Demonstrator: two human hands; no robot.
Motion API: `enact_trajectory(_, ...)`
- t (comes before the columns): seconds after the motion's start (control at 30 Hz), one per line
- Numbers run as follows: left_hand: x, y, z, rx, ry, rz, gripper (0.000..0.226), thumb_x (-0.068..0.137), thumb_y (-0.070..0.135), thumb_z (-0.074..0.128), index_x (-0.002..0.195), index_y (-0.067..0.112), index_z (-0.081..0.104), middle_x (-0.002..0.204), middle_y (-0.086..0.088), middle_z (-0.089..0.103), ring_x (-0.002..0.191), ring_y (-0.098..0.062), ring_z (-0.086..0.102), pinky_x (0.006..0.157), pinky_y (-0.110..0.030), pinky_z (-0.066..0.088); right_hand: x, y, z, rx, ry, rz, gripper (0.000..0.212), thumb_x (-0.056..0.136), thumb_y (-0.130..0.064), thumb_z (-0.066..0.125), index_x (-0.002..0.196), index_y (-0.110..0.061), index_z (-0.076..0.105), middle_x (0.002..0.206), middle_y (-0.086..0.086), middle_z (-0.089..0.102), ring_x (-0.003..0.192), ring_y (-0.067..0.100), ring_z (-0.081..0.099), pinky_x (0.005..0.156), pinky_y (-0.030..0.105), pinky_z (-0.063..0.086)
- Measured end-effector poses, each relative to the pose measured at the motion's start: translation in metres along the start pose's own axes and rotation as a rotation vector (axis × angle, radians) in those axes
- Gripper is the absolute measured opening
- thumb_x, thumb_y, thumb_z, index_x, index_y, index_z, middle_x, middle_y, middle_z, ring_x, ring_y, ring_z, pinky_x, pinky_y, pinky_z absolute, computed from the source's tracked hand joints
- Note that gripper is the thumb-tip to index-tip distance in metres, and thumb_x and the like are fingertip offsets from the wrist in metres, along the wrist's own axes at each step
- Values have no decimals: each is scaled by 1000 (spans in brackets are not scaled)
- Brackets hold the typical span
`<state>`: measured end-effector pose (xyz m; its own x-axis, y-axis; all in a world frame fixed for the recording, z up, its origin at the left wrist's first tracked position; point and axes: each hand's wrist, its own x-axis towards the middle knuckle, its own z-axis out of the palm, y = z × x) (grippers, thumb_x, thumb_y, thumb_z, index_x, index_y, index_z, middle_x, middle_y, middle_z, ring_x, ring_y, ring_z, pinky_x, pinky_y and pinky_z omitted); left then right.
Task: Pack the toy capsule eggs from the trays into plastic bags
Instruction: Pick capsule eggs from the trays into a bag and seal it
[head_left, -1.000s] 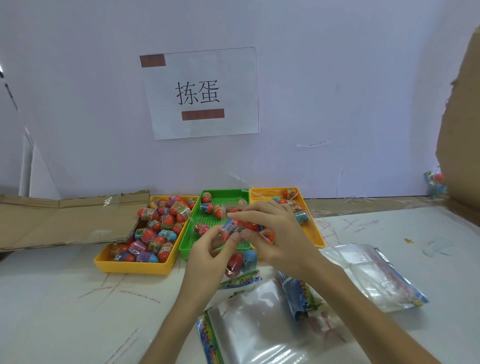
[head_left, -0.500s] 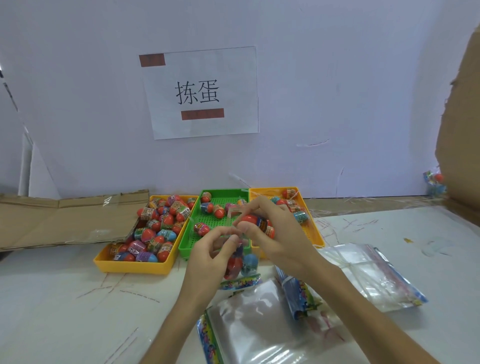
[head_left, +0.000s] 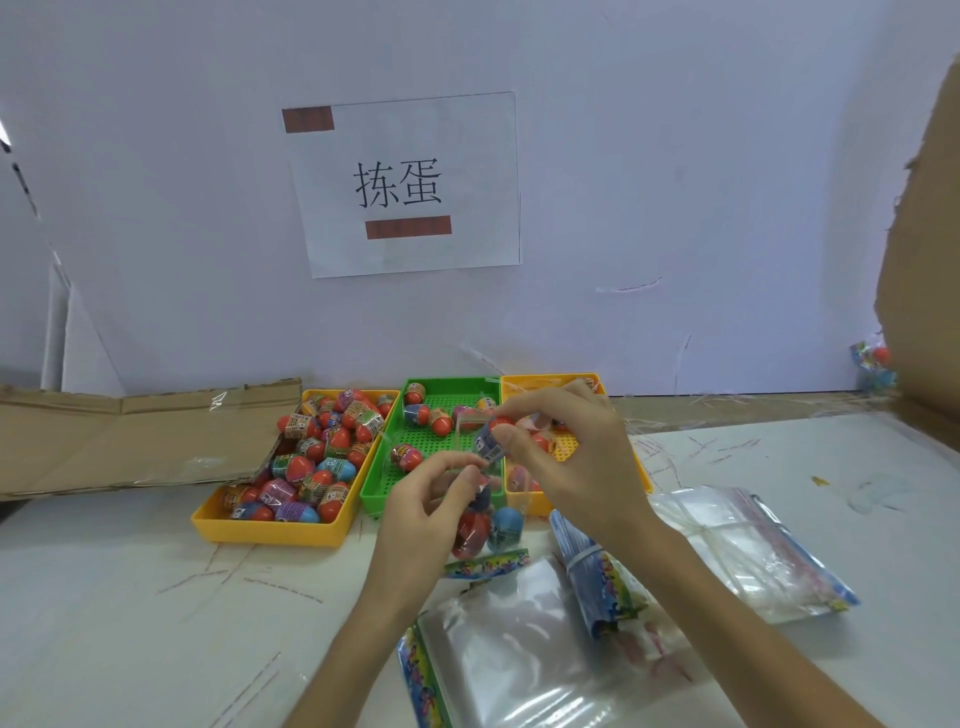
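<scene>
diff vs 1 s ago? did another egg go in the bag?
Little. The right hand has lifted and turned its pinched labelled egg, now just above the mouth of the bag; nothing new dropped in. The left hand still pinches the bag's rim. Same red egg and blue egg inside; trays and spare bags unchanged.

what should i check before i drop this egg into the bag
1. Grip: the right hand pinches the egg: ok.
2. Support: the left hand holds the bag near its top: ok.
3. Bag mouth open wide enough: cannot tell.
4. Position: the egg is at the bag's top: ok.
5. Contents: the red egg and blue egg lie low in the bag: ok.
</scene>
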<state>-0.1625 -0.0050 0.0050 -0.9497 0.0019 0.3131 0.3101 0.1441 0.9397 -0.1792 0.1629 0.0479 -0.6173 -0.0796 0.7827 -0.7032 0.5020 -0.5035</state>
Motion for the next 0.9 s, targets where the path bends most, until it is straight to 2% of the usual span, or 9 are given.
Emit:
enact_trajectory(0.2, 0, 1, -1, -30, 19, 2, 15, 102, 21, 57, 104, 25, 71, 99, 2, 78, 99, -14, 74, 86, -45, 62, 0, 6, 2, -59, -14, 12, 10, 87, -32, 74, 93, -24, 74, 88, -26, 63, 91, 5, 53, 85, 52, 44)
enact_trajectory(0.37, 0, 1, -2, -35, 27, 5, 16, 102, 20, 56, 105, 26, 71, 99, 3, 78, 98, -14, 74, 85, -42, 62, 0, 10, 3, -71, -18, 17, 9, 86, -29, 77, 90, -21, 76, 97, -8, 64, 101, 17, 54, 87, 52, 44)
enact_trajectory(0.63, 1, 0, -2, -25, 42, 11, 17, 102, 23, 58, 101, 32, 71, 96, 12, 76, 95, -8, 72, 76, -29, 61, 0, 11, 4, -77, -32, 42, 11, 87, -31, 75, 92, -22, 77, 100, -7, 62, 103, 16, 53, 89, 52, 45)
enact_trajectory(0.9, 2, -1, -2, -15, 51, 18, 17, 101, 23, 58, 100, 31, 73, 95, 13, 75, 93, -7, 72, 75, -29, 60, 0, 11, 3, -68, -30, 66, 9, 88, -32, 74, 92, -24, 77, 100, -9, 61, 103, 15, 52, 90, 53, 45)
